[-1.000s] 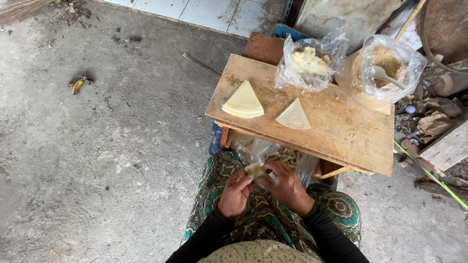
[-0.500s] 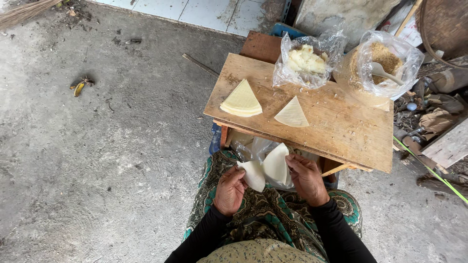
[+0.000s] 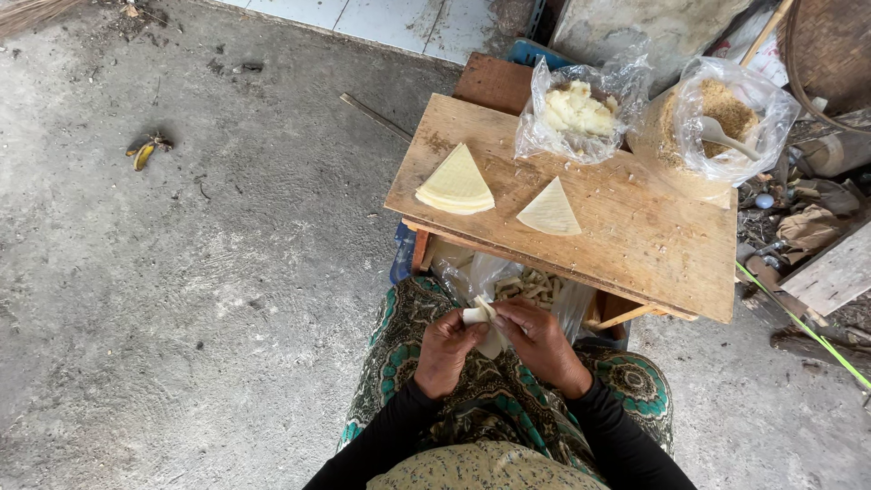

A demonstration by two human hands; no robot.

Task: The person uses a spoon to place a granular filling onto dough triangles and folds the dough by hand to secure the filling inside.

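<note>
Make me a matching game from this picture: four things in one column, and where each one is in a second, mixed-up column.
Things:
1. wrapper stack
2. single wrapper
3. spoon
4. small roll

Places:
A. in the bag of brown crumbs
B. between the left hand and right hand, over the lap
C. on the board's left end
D. mid-board, in front of the bag of pale filling

Pairs: 1-C, 2-D, 3-A, 4-B
</note>
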